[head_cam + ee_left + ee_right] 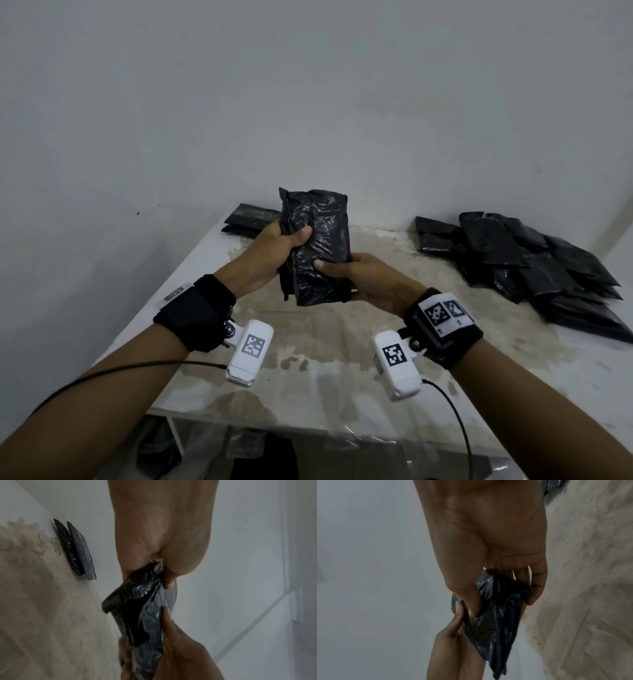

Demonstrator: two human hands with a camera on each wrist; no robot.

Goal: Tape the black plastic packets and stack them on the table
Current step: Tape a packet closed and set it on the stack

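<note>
We hold one black plastic packet (317,245) upright in the air above the surface (342,359), between both hands, in front of the white wall (308,85). Our left hand (274,253) grips the packet's upper left edge, thumb pressed on the near face and the other fingers (169,581) curled round the crinkled plastic. Our right hand (363,277) clamps the lower right part, thumb on the near face and fingers (537,592) wrapped behind it. The packet's film is wrinkled and glossy, and we can read no label or writing on it. A small stack of packets (250,221) lies at the far left of the surface, against the wall, partly hidden behind the held packet. A loose heap of packets (534,263) spreads over the far right side, well apart from our hands. Each wrist wears a black band (198,315) carrying a white camera unit (251,353) with a square black-and-white coded marker; it holds no readable words. The surface itself is white with broad beige stains.
</note>
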